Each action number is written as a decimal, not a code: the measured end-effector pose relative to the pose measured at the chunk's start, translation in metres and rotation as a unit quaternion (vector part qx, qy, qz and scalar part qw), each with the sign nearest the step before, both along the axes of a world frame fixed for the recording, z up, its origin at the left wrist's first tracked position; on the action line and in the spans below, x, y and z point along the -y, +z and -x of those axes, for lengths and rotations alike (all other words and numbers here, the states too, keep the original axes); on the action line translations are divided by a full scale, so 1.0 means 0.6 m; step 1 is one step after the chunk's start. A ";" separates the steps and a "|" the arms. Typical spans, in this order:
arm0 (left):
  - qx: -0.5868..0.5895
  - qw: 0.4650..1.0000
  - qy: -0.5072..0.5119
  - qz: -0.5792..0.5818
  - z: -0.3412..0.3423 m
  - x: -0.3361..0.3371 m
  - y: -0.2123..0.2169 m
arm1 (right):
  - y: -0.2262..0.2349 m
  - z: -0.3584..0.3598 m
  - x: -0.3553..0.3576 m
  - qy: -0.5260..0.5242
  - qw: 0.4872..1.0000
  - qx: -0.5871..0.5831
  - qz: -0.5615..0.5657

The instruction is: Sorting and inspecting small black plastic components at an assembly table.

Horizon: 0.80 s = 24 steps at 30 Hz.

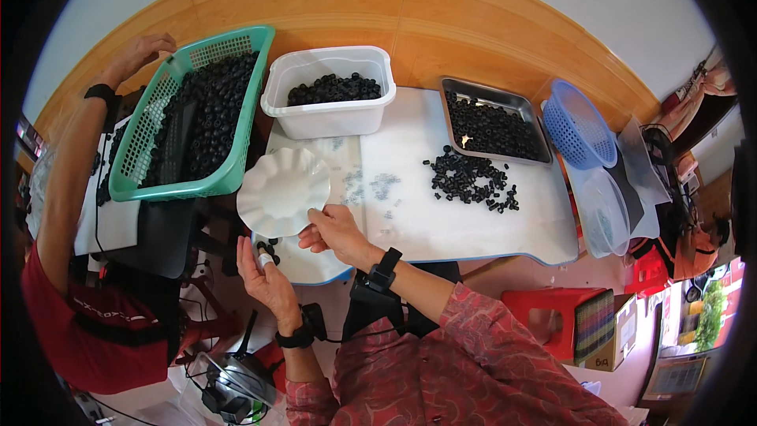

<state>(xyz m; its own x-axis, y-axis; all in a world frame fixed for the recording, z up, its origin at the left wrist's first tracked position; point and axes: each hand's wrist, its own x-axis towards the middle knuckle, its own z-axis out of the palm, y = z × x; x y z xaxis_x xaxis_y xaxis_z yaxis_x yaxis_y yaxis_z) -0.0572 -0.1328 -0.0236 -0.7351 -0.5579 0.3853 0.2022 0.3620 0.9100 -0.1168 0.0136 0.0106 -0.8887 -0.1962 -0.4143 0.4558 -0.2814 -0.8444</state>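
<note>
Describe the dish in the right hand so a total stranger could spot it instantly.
Start with the white-topped table against the orange wall panel, and the green basket to its left. Just right of the basket's near end, the right hand grips a round white dish by its edge. Its wavy, ruffled rim sets it apart from the rectangular white tub behind it.

one plate (277,189), one green basket (181,188), one blue basket (581,130), one white tub (335,122), one tray (520,104); wearer's left hand (270,284) and right hand (339,235), one co-worker's hand (140,54); beads (459,176), too many to count.
</note>
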 end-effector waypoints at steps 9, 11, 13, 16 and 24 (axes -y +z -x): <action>0.031 0.992 0.002 0.125 -0.002 0.005 0.005 | 0.087 -0.087 -0.127 -0.048 0.998 -0.016 -0.034; 0.043 0.986 -0.011 0.158 -0.003 0.003 0.010 | 0.094 -0.125 -0.182 -0.083 0.995 -0.017 -0.046; 0.049 0.981 -0.027 0.186 0.000 0.004 0.003 | 0.107 -0.169 -0.241 -0.124 0.989 -0.049 -0.058; 0.058 0.978 -0.037 0.196 0.010 0.001 -0.005 | 0.109 -0.233 -0.328 -0.241 0.966 -0.051 -0.083; 0.082 0.974 -0.085 0.195 0.013 -0.026 0.019 | 0.042 -0.330 -0.506 -0.428 0.889 -0.105 -0.124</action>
<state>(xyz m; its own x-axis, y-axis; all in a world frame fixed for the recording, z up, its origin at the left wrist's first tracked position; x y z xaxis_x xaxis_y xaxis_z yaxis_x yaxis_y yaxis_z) -0.0648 -0.1172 -0.0121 -0.8732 -0.2579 0.4135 0.1534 0.6600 0.7355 0.0809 0.3173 0.0360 -0.7308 0.6639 -0.1585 -0.0106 -0.2432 -0.9699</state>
